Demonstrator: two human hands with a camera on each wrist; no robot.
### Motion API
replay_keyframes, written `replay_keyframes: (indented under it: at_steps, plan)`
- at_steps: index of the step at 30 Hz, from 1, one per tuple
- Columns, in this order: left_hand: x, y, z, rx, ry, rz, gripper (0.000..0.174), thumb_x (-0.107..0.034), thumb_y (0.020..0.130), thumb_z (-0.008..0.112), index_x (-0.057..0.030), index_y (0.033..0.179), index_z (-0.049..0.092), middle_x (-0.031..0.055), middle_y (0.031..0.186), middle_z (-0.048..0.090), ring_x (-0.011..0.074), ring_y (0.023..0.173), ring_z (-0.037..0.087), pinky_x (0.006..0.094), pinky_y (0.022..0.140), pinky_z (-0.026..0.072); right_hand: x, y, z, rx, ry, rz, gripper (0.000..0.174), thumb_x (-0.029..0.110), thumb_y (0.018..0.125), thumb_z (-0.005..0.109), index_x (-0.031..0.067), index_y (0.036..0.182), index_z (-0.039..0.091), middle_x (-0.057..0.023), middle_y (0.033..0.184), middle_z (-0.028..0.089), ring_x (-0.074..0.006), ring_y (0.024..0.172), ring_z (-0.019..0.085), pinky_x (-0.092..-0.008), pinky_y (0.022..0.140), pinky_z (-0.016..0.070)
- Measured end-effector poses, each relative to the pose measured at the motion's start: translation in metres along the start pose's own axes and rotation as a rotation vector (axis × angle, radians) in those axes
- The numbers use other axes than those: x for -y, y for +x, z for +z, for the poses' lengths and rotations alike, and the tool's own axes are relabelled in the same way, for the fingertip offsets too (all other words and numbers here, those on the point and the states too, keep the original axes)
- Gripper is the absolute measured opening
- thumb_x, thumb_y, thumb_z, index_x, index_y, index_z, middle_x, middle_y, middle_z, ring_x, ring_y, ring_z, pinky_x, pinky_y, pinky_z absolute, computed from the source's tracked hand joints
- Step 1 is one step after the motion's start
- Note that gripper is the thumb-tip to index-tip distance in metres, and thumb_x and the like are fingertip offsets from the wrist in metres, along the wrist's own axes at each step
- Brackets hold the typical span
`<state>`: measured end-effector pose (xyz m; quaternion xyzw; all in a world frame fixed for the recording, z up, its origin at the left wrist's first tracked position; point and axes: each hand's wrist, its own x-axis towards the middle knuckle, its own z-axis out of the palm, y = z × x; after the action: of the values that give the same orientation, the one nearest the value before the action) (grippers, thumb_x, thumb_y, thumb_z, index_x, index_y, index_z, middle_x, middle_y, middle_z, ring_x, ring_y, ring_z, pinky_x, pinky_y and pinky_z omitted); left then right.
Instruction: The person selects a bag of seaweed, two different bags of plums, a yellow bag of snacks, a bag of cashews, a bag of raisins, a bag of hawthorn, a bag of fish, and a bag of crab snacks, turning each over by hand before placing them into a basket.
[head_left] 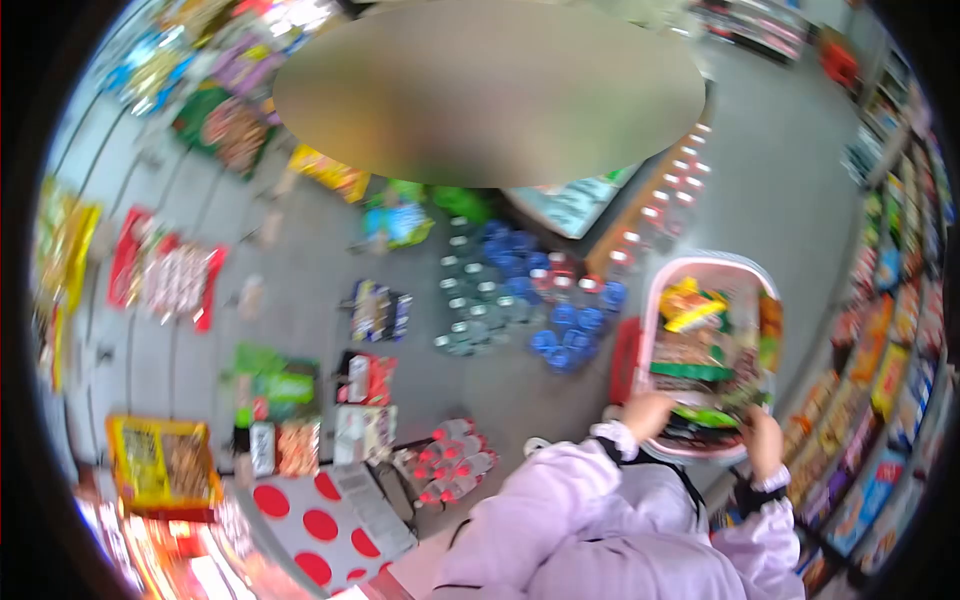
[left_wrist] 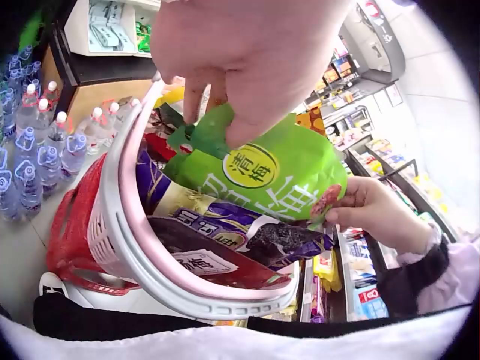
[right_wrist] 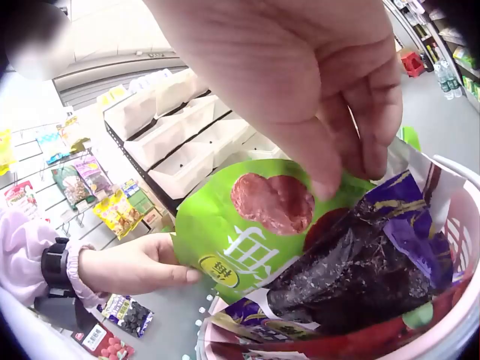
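Both hands are at a pink-and-white shopping basket (head_left: pixel 712 262) filled with snack bags. My left hand (left_wrist: pixel 255 56) pinches one edge of a bright green bag of dried plums (left_wrist: pixel 296 169) between thumb and fingers. At its opposite edge, my right hand (right_wrist: pixel 300 82) grips the same bag, which stands over the other packs. A purple bag of dark dried fruit (right_wrist: pixel 352 262) lies against it, nearer the front rim. Below that is a dark red pack (left_wrist: pixel 199 251) with a white label, partly hidden. In the head view a yellow pack (head_left: pixel 692 305) lies at the basket's far end.
Clusters of bottles (head_left: pixel 570 335) stand on the floor left of the basket, beside a wooden-edged counter (head_left: pixel 625 215). A red basket (head_left: pixel 625 360) stands right beside the pink one. Stocked shelves (head_left: pixel 870 390) line the right; hanging snack bags (head_left: pixel 170 270) fill the left wall.
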<state>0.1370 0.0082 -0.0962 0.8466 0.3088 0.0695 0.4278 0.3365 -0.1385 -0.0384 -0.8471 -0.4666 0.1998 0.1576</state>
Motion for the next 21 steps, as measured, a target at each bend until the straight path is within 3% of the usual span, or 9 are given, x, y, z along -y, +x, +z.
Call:
replay_keyframes:
  at_steps: [1, 2, 3, 7, 8, 11, 12, 16, 21]
  plan:
    - [-0.011, -0.007, -0.008, -0.083, 0.017, 0.008, 0.017, -0.008, 0.069, 0.051, -0.01, 0.078, 0.066, 0.0135, 0.077, 0.062, 0.0318, 0.075, 0.059, 0.0408, 0.07, 0.0459, -0.008, 0.0, 0.008, -0.018, 0.016, 0.004, 0.011, 0.004, 0.066, 0.057, 0.0032, 0.075, 0.052, -0.0166, 0.068, 0.056, -0.0346, 0.065, 0.055, -0.04, 0.057, 0.0427]
    - [-0.007, -0.006, -0.005, -0.012, 0.021, 0.008, 0.017, -0.009, 0.069, 0.051, -0.01, 0.078, 0.065, 0.0138, 0.079, 0.061, 0.0318, 0.078, 0.058, 0.0406, 0.071, 0.0454, -0.011, 0.001, 0.011, -0.052, -0.003, -0.043, 0.013, 0.002, 0.066, 0.057, 0.0031, 0.077, 0.051, -0.0166, 0.067, 0.056, -0.0339, 0.065, 0.055, -0.0392, 0.057, 0.0427]
    - [-0.001, -0.004, 0.0, 0.065, 0.016, 0.012, 0.017, -0.01, 0.069, 0.051, -0.01, 0.078, 0.065, 0.0141, 0.081, 0.061, 0.0318, 0.081, 0.058, 0.0403, 0.072, 0.0448, -0.018, 0.002, 0.018, -0.073, -0.027, -0.071, 0.014, 0.001, 0.066, 0.057, 0.003, 0.078, 0.05, -0.0167, 0.068, 0.056, -0.0353, 0.066, 0.055, -0.0397, 0.057, 0.0426]
    - [0.015, -0.003, 0.018, 0.0, 0.121, 0.07, 0.018, -0.009, 0.07, 0.049, -0.0045, 0.08, 0.063, 0.014, 0.081, 0.06, 0.0302, 0.083, 0.057, 0.0401, 0.077, 0.042, -0.003, 0.001, 0.014, -0.023, -0.106, -0.096, 0.013, 0.0, 0.068, 0.056, 0.001, 0.078, 0.048, -0.0194, 0.073, 0.056, -0.0379, 0.072, 0.054, -0.042, 0.061, 0.0423]
    - [0.016, -0.005, 0.017, 0.009, 0.044, 0.053, 0.027, -0.005, 0.069, 0.049, -0.0009, 0.094, 0.058, 0.0151, 0.091, 0.058, 0.031, 0.091, 0.054, 0.0401, 0.08, 0.0403, -0.002, 0.002, 0.015, -0.023, -0.104, -0.103, 0.013, 0.0, 0.068, 0.055, 0.001, 0.08, 0.049, -0.0187, 0.075, 0.057, -0.0373, 0.073, 0.054, -0.0419, 0.062, 0.0425]
    - [0.015, -0.015, 0.015, -0.105, 0.121, 0.02, 0.037, -0.003, 0.071, 0.049, -0.0027, 0.108, 0.051, 0.0165, 0.1, 0.054, 0.0327, 0.097, 0.051, 0.04, 0.085, 0.0389, 0.006, 0.003, 0.01, -0.033, -0.115, -0.121, 0.017, -0.001, 0.07, 0.054, 0.0006, 0.087, 0.052, -0.0171, 0.081, 0.058, -0.0353, 0.076, 0.055, -0.0411, 0.063, 0.0431]
    - [0.012, -0.018, 0.008, -0.08, 0.134, 0.016, 0.047, 0.002, 0.07, 0.048, -0.0021, 0.116, 0.041, 0.0169, 0.107, 0.047, 0.0334, 0.104, 0.045, 0.0415, 0.088, 0.0367, 0.015, 0.003, 0.005, -0.038, -0.125, -0.14, 0.019, -0.001, 0.071, 0.054, 0.0004, 0.089, 0.052, -0.0168, 0.082, 0.058, -0.0347, 0.076, 0.056, -0.0405, 0.063, 0.0433]
    - [0.017, -0.033, -0.019, -0.218, 0.024, 0.02, 0.041, 0.001, 0.071, 0.048, -0.001, 0.111, 0.043, 0.0163, 0.103, 0.048, 0.0332, 0.101, 0.046, 0.0409, 0.085, 0.038, 0.061, 0.005, -0.003, -0.041, 0.002, -0.17, 0.021, -0.001, 0.073, 0.055, -0.0001, 0.094, 0.053, -0.0165, 0.084, 0.059, -0.0334, 0.077, 0.056, -0.0386, 0.064, 0.0439]
    - [0.029, -0.079, -0.077, -0.291, -0.119, 0.02, 0.032, -0.003, 0.072, 0.051, -0.0008, 0.104, 0.048, 0.0156, 0.097, 0.05, 0.0332, 0.095, 0.049, 0.0405, 0.081, 0.0405, 0.138, 0.004, 0.006, -0.041, 0.086, -0.352, 0.021, 0.0, 0.074, 0.055, -0.001, 0.095, 0.053, -0.0167, 0.085, 0.059, -0.0304, 0.073, 0.057, -0.0351, 0.062, 0.0448]
